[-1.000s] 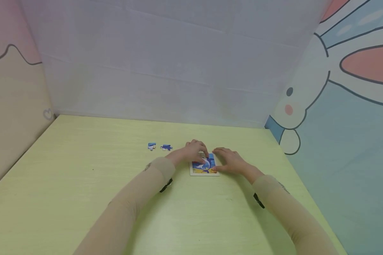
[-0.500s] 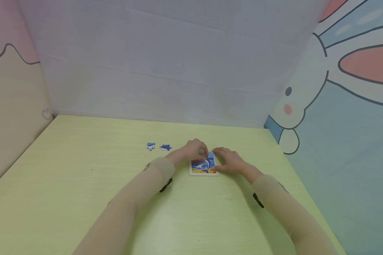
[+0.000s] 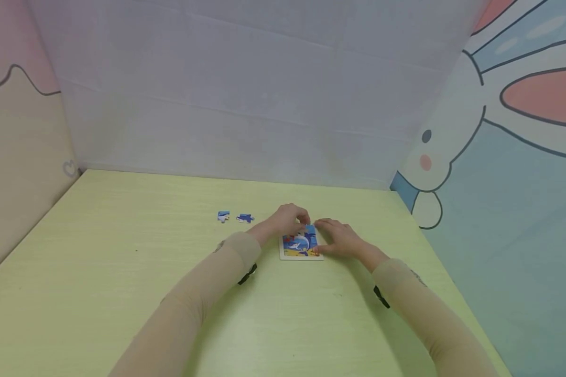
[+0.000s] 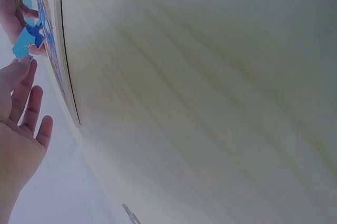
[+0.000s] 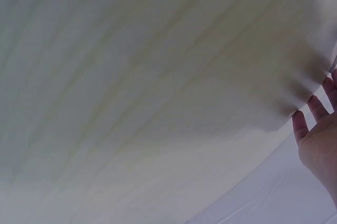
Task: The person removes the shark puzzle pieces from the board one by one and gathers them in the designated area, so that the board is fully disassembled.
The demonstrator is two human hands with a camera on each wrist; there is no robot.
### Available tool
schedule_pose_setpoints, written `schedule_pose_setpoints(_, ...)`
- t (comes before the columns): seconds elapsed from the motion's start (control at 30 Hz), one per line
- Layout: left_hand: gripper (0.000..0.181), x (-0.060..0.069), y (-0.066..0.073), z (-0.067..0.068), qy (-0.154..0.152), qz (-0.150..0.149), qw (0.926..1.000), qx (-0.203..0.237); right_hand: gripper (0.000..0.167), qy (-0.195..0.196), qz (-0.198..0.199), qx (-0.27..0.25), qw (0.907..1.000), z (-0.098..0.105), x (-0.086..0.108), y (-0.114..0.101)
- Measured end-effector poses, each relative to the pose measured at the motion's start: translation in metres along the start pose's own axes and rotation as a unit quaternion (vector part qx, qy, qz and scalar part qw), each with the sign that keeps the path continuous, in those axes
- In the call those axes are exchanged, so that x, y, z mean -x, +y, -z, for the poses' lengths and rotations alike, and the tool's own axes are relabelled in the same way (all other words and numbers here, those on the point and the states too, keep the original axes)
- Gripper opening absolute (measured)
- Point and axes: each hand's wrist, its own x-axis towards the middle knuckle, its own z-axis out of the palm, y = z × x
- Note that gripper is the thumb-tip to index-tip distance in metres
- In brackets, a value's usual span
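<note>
Over puzzle board (image 3: 302, 258), blue pc (image 4: 22, 44), at tip of L hand (image 3: 286, 219) grip

Both arms come in from bottom edge, angled inward. Left arm (image 3: 193, 293) and right arm (image 3: 429, 314) in long pale sleeves, cuffs ending short of the bare wrists. Hands close together, not touching. Left hand (image 3: 289, 220): back up, wrist bent inward, fingers curved down. Left wrist view: thumb (image 4: 11, 76) and a fingertip brought together in a pinch, other fingers (image 4: 32, 109) loosely bent, spread apart. Right hand (image 3: 341, 239): fingers long, nearly straight, pointing left; thumb (image 3: 326, 248) held wide of them. Right wrist view: fingers fanned slightly, hand partly cut off by frame edge.
</note>
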Motion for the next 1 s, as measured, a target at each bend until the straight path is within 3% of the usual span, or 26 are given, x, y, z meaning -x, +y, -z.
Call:
schedule_pose_setpoints(0.5,0.008,0.004,-0.013,0.005,0.007,-0.023,0.9976,0.064,0.079,-0.004,-0.008,0.004,1.0,-0.004,-0.005,0.0)
schedule_pose_setpoints(1.0,0.008,0.015,-0.028,0.032,0.02,-0.011,0.998,0.059,0.079,-0.007,-0.017,0.001,0.9998,-0.002,0.0,0.001)
